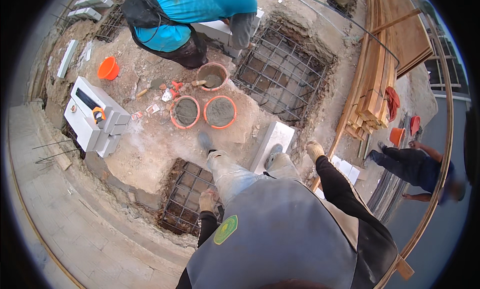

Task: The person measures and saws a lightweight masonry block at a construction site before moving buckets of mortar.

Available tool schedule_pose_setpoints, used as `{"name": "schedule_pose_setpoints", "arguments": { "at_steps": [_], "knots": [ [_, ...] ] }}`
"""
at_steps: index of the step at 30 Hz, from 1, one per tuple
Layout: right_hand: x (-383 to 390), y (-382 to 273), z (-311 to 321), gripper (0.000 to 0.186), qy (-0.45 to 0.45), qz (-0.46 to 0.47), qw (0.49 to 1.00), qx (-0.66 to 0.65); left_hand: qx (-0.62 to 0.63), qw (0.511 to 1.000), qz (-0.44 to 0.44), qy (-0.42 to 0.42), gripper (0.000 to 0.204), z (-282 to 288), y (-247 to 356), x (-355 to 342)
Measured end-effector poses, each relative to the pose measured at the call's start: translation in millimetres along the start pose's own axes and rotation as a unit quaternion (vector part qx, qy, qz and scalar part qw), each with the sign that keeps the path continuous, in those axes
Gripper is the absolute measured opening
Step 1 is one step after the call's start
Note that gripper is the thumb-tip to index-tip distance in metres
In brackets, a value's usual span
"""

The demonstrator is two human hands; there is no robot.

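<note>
My left hand [207, 200], in a pale work glove, hangs over the near pit with its rebar grid [187, 191]. Its fingers look loosely apart, with nothing seen in them. To the right, my right hand [315, 150], also gloved, hangs at my side with loose fingers and nothing visible in it. Below it lie pale blocks [346, 170] by the planks. One of my feet is on the dirt, the other by a long white block [274, 143]. Ahead stand three orange-rimmed buckets of grey mortar: a left one [185, 112], a right one [220, 112] and a far one [212, 77].
A person in a blue shirt [187, 9] bends beside a white block wall at a larger rebar pit [280, 71]. White blocks with a handsaw [92, 101] stand left. Trowels and an orange bowl [108, 68] lie beyond. Lumber [372, 84] and another person [415, 164] are right.
</note>
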State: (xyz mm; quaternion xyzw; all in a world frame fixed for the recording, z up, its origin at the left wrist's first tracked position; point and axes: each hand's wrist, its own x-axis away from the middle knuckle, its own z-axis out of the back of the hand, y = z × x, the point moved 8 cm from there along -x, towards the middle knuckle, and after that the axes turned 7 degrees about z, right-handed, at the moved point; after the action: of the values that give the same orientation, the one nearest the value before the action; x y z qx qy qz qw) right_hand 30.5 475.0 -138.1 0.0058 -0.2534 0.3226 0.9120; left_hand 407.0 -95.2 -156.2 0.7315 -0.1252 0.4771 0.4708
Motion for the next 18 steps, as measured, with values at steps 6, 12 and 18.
{"name": "schedule_pose_setpoints", "arguments": {
  "at_steps": [6, 12, 18],
  "knots": [
    [89, -21, -45, 0.019, 0.179, -0.326, 0.509, -0.777, -0.303, 0.938, -0.163, 0.049, 0.033, 46, 73, 24],
    [130, -78, -56, 0.02, 0.051, -0.45, 0.508, -0.732, 0.017, 0.997, -0.065, 0.023, 0.038, 28, 94, 28],
    [45, -134, -6, 0.014, 0.124, -0.395, 0.522, -0.746, 0.064, 0.996, -0.029, 0.051, 0.038, 101, 98, -11]
  ]
}}
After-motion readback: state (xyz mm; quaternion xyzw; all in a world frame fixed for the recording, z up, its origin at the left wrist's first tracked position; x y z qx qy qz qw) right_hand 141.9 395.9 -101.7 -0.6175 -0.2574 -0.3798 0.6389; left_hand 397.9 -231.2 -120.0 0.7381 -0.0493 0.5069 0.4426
